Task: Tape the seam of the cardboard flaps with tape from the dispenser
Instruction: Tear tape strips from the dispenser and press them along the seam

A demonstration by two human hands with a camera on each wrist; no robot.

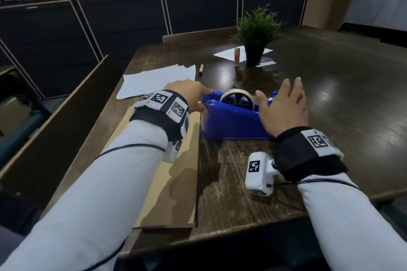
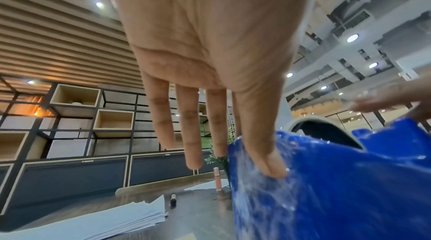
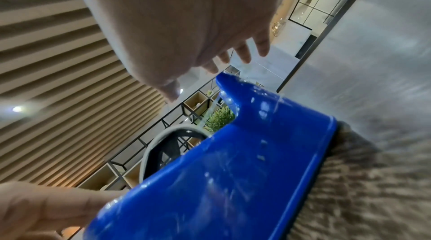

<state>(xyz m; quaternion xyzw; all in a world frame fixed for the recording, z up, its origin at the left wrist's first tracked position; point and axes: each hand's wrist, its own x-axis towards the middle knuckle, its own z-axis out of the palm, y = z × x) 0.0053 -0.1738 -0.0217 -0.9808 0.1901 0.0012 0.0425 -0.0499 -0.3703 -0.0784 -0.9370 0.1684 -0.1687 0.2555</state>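
Both hands are working at the blue dispenser (image 1: 233,121) sitting on the table (image 1: 330,99): left hand (image 1: 189,97) is touching its left end with straight fingers, while right hand (image 1: 284,108) is hovering spread over its right end, holding nothing. Flat cardboard (image 1: 176,174) is lying just left of the dispenser.

Under the fingers of the left hand (image 1: 189,92) and the right hand (image 1: 284,105) sits a bright blue tape dispenser (image 1: 233,121) holding a pale grey-white tape roll (image 1: 237,94) on a black hub. Below the left fingers lies tan cardboard (image 1: 176,174) on a dark brown wood-grain table (image 1: 330,99). Beyond the fingertips are white papers (image 1: 154,81), a green plant (image 1: 256,26) in a black pot, and a reddish-pink tube (image 1: 237,57); both wrists wear black bands with black-and-white square code patterns.
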